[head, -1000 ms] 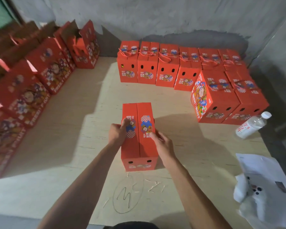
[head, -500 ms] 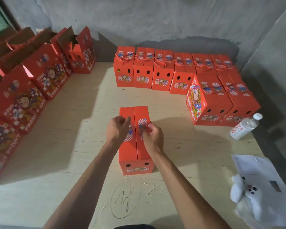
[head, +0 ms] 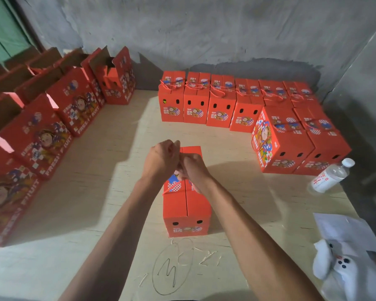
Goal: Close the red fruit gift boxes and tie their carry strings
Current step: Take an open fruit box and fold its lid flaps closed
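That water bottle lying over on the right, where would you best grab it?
Probably round the middle of the water bottle, coming down from above. It lies on its side on the table, cap toward the wall, with free space along both long sides for fingers.

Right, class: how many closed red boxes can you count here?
9: one box at centre, left hand and right hand gripping its carry string; six along the back wall; two before that row's right end. Others may be hidden.
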A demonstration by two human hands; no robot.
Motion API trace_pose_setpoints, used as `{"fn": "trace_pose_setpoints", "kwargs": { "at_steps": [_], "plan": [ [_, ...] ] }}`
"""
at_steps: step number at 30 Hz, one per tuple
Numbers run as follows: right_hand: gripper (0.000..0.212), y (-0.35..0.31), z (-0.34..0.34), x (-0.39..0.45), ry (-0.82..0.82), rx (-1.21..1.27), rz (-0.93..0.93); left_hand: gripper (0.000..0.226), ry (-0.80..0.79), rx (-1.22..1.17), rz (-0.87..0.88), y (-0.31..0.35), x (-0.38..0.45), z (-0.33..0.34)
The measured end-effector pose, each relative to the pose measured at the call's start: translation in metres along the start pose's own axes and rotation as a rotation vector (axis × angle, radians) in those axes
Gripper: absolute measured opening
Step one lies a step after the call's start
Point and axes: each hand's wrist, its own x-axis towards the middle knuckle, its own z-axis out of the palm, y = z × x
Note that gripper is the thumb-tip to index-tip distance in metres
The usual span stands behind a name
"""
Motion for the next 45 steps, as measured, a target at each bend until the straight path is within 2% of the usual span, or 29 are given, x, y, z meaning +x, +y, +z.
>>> {"fn": "trace_pose_setpoints", "kwargs": {
  "at_steps": [3,5,6,9,11,14,17,24,27,34,45],
  "plan": [
    [0.041,-0.011,0.004,0.01,0.066,-0.014,0.014,0.032,-0.047,-0.168,-0.08,-0.015,0.0,0.004],
    [0.036,-0.015,0.007,0.014,0.094,-0.014,0.021,0.021,-0.169,-0.205,-0.03,-0.029,-0.005,0.006],
    [0.034,-0.017,0.007,0.015,0.096,-0.002,0.022,0.024,-0.244,-0.225,-0.001,-0.035,-0.011,0.007],
    [0.03,-0.027,0.005,0.019,0.103,0.101,0.021,0.054,-0.406,-0.294,0.003,-0.05,-0.028,0.015],
    [0.028,-0.037,0.001,0.024,0.13,0.135,0.026,0.059,-0.363,-0.286,0.005,-0.054,-0.03,0.023],
    [0.024,-0.054,-0.007,0.034,0.173,0.11,0.031,0.063,-0.284,-0.321,0.113,-0.048,-0.025,0.028],
    [0.024,-0.071,-0.018,0.045,0.193,0.09,0.004,0.07,-0.252,-0.166,0.205,-0.037,-0.012,0.034],
    [0.029,-0.116,-0.05,0.07,0.273,0.101,-0.037,0.11,-0.271,-0.09,0.203,-0.003,0.04,0.049],
    [0.031,-0.135,-0.074,0.081,0.304,0.077,-0.065,0.119,-0.258,-0.074,0.212,0.017,0.062,0.063],
    [0.028,-0.15,-0.151,0.115,0.382,0.05,-0.072,0.111,-0.316,-0.122,0.242,0.056,0.102,0.11],
    [0.032,-0.12,-0.252,0.181,0.489,-0.057,0.014,0.101,-0.416,-0.117,0.198,0.082,0.155,0.231]
  ]
}}
